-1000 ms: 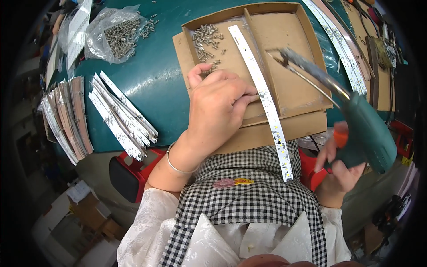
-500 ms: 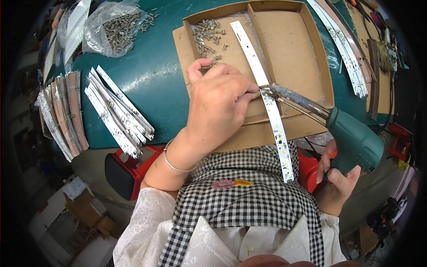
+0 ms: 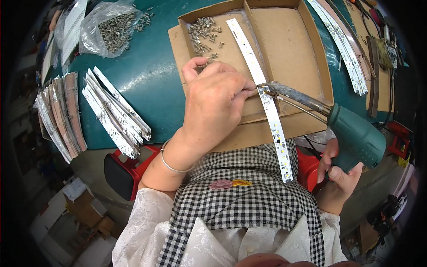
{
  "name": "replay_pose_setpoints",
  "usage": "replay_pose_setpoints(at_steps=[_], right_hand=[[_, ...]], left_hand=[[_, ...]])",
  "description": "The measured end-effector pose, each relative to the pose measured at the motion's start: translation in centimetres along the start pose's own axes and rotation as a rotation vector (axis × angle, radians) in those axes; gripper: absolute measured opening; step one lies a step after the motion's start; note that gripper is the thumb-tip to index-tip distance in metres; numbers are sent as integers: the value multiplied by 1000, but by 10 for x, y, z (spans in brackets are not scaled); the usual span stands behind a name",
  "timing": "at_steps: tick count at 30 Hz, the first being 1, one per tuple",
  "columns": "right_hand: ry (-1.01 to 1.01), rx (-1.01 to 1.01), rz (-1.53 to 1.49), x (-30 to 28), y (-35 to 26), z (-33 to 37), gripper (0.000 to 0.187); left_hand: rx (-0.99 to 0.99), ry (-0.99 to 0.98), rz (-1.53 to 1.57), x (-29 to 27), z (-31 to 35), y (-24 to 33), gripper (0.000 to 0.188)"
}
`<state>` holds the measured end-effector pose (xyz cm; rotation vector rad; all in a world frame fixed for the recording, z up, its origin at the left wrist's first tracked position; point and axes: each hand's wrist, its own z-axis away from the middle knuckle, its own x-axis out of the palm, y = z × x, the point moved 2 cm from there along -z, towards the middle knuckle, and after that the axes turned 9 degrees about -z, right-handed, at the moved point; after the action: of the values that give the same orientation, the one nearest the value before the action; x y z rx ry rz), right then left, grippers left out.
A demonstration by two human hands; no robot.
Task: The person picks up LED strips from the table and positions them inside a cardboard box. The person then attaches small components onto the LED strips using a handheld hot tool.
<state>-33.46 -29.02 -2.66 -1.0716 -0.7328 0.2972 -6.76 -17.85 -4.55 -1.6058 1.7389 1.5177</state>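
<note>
A narrow white LED circuit strip [image 3: 247, 52] lies slantwise over the cardboard tray, its near end reaching over my checked apron. My left hand [image 3: 214, 98] is closed in a pinch at the strip's left edge; whatever small thing sits between thumb and forefinger is hidden. In my right hand [image 3: 340, 171] is the grip of a green soldering gun [image 3: 358, 135]. Its dark, crusted tip [image 3: 271, 88] rests at the strip by my left fingertips, with a thin metal tube [image 3: 302, 110] running beneath the barrel.
The divided cardboard tray [image 3: 293, 58] holds small metal parts [image 3: 203, 33] in its left section. A plastic bag [image 3: 91, 33] of similar parts stands farther left. Stacked strips [image 3: 113, 113] lie on the green table [image 3: 155, 89], and more strips [image 3: 344, 51] lie at the right.
The tray, strip and left hand appear shifted slightly left in the picture. The soldering tip stays at the same spot on the strip, and both hands keep their grips.
</note>
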Motion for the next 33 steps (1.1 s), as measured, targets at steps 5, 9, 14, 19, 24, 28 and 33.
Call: replay_pose_setpoints(at_steps=[5,9,14,19,24,28,33], right_hand=[[-16,-39,23,0,3,4,61],[7,-42,-1,-7,4,6,65],[-77,-127,-125,-25,-3,1,80],[-47,-109,-109,-19,3,-2,80],[29,-38,-115,-8,3,0,77],[18,12,-109,-15,6,4,76],[-89,-85,-131,-23,3,0,77]], left_hand=[[-2,20,38,4,2,-2,13],[1,21,33,3,2,-2,13],[4,26,40,2,2,-1,13],[3,16,23,1,3,-1,13],[15,21,17,2,1,-1,13],[16,16,-12,1,1,0,14],[11,30,47,3,1,-1,13]])
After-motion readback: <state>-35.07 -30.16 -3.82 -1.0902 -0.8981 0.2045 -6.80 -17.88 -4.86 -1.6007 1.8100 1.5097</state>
